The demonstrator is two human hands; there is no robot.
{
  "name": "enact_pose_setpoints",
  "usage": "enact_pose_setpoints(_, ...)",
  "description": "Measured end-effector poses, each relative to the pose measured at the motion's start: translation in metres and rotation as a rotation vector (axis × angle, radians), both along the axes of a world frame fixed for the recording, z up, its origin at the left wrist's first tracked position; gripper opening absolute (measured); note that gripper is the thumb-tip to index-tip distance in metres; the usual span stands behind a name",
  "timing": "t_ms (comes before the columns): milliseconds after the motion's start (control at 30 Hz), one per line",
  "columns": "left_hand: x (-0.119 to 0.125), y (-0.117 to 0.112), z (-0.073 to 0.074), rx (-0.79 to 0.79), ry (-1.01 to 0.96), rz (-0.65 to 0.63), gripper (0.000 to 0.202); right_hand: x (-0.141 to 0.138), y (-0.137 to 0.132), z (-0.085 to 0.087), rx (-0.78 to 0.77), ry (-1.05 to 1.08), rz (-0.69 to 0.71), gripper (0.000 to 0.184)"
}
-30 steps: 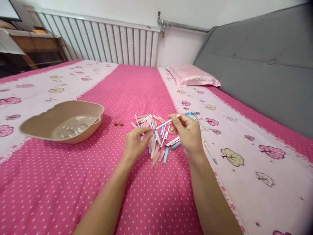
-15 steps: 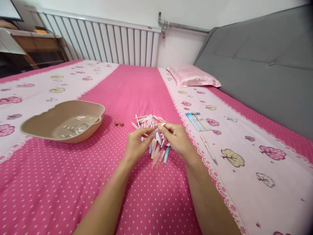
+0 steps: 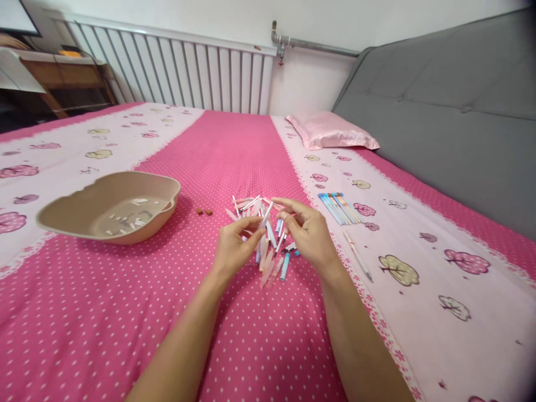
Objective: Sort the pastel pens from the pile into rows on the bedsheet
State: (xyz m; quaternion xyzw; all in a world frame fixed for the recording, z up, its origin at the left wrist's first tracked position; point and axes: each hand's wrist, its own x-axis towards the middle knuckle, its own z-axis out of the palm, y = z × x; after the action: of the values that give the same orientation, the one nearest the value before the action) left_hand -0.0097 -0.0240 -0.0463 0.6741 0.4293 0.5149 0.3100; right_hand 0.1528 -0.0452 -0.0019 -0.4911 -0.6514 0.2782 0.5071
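Between the thumb and fingers of my left hand (image 3: 238,237) is a slim white pen part (image 3: 267,213), slanting up to the right. My right hand (image 3: 305,226) hovers just right of it, thumb and index finger apart, with nothing visible between them. Below both hands lies a loose pile of pen parts (image 3: 268,262) in pink, white and blue, partly covered by my fingers. A light blue pen piece (image 3: 285,267) sticks out at the pile's near edge.
To the left stands a beige basin (image 3: 87,209) holding small white pieces. Two small brown blocks (image 3: 204,211) lie beside it. On the right are a row of pens (image 3: 340,208) and a single white pen (image 3: 357,255). Farther back are a pink pillow (image 3: 330,129) and a grey headboard (image 3: 444,84).
My right hand has let go of the white pen part and moved slightly right, its fingers parting. The part now points more upward in my left hand.
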Motion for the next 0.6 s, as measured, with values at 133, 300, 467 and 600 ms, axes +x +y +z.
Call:
enact_pose_setpoints(133, 0.001, 0.000, 0.001, -0.014, -0.006, -0.014, 0.021, -0.001, 0.001, -0.002, -0.001, -0.013, 0.014, 0.037)
enact_pose_setpoints(300, 0.000, 0.000, 0.001, -0.064, -0.062, -0.017, 0.029, 0.000, 0.002, -0.002, 0.005, 0.064, 0.019, 0.043)
enact_pose_setpoints(467, -0.002, 0.001, 0.003, -0.115, -0.167, 0.040, 0.032, 0.012, 0.009, -0.008, 0.009, 0.136, -0.178, 0.040)
enact_pose_setpoints(600, -0.005, 0.002, 0.004, -0.114, -0.311, 0.120, 0.030, 0.026, 0.016, -0.016, -0.041, -0.013, -0.405, 0.029)
